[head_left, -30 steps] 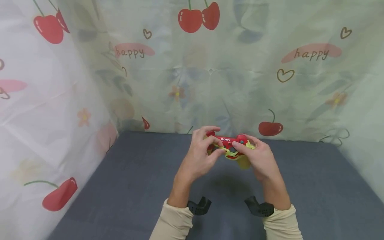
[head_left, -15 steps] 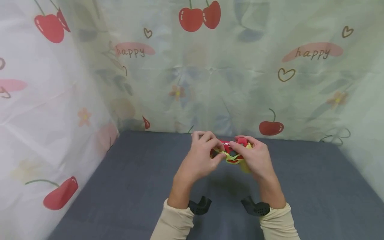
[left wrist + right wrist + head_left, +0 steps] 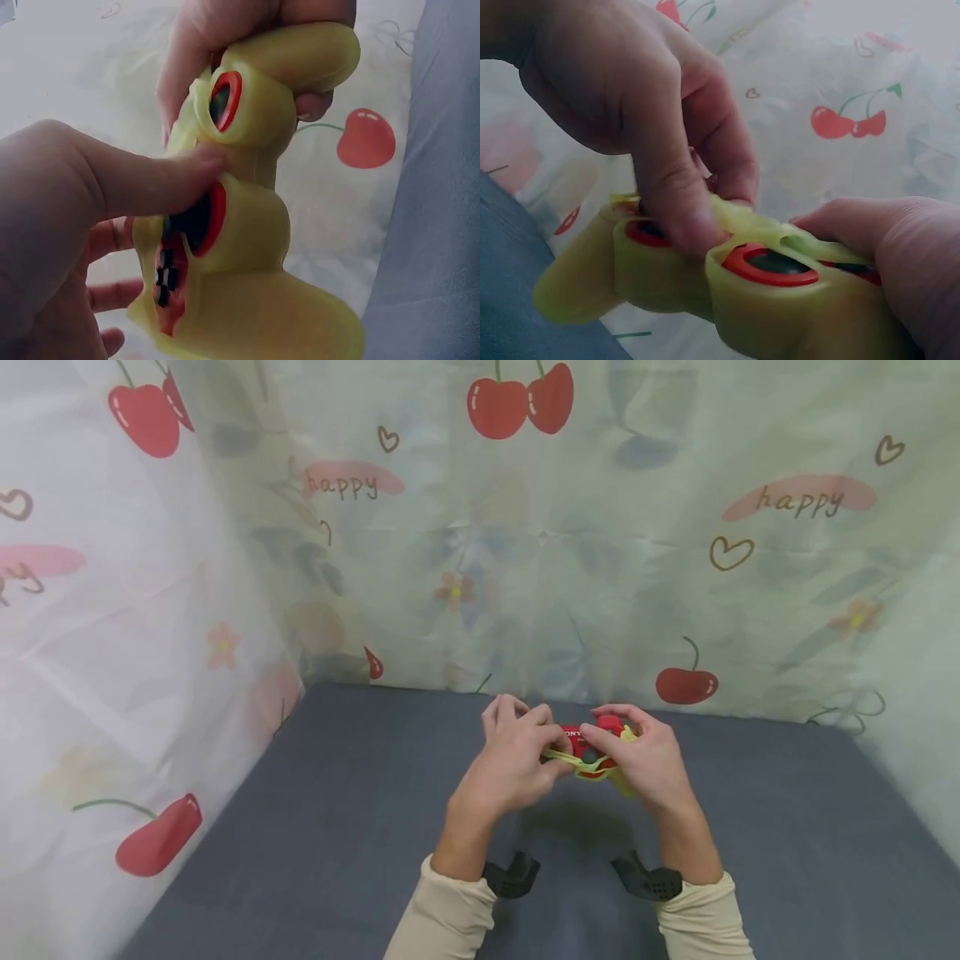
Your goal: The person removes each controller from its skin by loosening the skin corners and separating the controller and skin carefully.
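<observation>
A red game controller with SONY lettering is held above the table, partly inside a yellow, rubbery silicone cover. My left hand pinches the cover's edge near the middle, its thumb between the two stick openings in the left wrist view. Around the controller's right end, my right hand grips with its thumb on the front. The dark sticks and the direction pad show through the cover's openings. Loose, bunched cover edge lies along the controller's face in the right wrist view. My left hand hides the controller's left end in the head view.
A dark grey cloth covers the table. Pale sheeting printed with cherries and flowers stands behind and to the left. Black wrist mounts sit at both cuffs.
My left hand has slid over the controller's left end and curled its fingers further in, hiding more of the red face and lettering. My right hand keeps its grip.
</observation>
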The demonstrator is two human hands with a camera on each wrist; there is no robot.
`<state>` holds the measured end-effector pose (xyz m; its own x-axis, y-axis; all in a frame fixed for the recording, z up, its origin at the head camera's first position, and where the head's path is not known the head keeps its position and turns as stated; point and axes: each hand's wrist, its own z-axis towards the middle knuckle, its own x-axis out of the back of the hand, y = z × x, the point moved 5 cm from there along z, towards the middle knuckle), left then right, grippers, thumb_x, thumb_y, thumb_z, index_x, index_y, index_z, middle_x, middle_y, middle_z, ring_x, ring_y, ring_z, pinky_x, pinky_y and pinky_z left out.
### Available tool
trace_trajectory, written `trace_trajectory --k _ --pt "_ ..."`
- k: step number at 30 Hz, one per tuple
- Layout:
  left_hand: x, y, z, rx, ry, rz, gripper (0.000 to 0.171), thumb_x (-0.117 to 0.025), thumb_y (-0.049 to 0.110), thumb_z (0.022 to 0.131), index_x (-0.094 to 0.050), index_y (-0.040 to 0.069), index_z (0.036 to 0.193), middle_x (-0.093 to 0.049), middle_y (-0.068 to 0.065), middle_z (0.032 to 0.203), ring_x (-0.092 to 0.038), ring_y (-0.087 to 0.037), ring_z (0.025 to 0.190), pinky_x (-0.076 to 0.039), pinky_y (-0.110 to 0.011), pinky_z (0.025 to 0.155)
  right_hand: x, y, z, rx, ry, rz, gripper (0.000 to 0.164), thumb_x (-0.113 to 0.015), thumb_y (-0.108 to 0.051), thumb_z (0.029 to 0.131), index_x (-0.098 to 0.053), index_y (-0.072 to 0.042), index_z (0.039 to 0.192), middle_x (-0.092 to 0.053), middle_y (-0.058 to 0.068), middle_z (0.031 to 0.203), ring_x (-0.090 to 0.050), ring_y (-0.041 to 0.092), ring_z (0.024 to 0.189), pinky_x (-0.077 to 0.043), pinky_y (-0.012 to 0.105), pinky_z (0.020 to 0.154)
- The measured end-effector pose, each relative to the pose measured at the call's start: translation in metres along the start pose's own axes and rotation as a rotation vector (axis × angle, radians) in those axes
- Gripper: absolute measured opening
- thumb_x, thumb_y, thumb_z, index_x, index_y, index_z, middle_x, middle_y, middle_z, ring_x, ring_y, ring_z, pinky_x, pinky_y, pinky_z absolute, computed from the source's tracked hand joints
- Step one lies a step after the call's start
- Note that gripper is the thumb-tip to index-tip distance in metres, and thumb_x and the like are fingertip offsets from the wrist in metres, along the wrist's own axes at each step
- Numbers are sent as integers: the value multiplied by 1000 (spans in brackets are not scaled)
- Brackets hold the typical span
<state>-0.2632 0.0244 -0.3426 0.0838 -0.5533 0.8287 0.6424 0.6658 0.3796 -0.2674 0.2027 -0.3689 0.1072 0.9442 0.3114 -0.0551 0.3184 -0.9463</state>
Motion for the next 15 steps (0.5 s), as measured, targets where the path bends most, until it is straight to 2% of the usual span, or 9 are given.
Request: trace_trajectory --k 3,7,10,15 --pt "1 1 1 5 12 -49 10 -76 33 93 -75 26 86 -51 11 86 -38 -21 116 -21 -54 117 2 0 -1 -15 12 15 52 -77 -44 90 -63 -12 129 -66 4 108 -66 17 91 -60 28 73" --pt "0 1 3 63 50 -151 12 -74 32 94 -74 23 86 -52 10 80 -37 -17 105 -35 -39 96 5 1 1 -52 35 39 54 -78 -45 89 -64 -11 129 -65 0 106 -66 17 92 -61 28 73" --pt "-2 0 4 95 94 -188 12 -74 31 95 -74 20 89 -54 9 80 -37 -16 99 -36 -32 82 6 3 2 -85 44 51 57 -77 -48 89 -63 -11 130 -64 -1 105 -65 16 90 -61 28 72" --pt "-7 2 3 110 123 -128 15 -74 31 95 -74 16 95 -59 7 85 -42 -15 98 -39 -32 88 7 8 4 -124 57 53 61 -76 -50 89 -63 -10 132 -66 -2 98 -66 16 79 -61 30 66"
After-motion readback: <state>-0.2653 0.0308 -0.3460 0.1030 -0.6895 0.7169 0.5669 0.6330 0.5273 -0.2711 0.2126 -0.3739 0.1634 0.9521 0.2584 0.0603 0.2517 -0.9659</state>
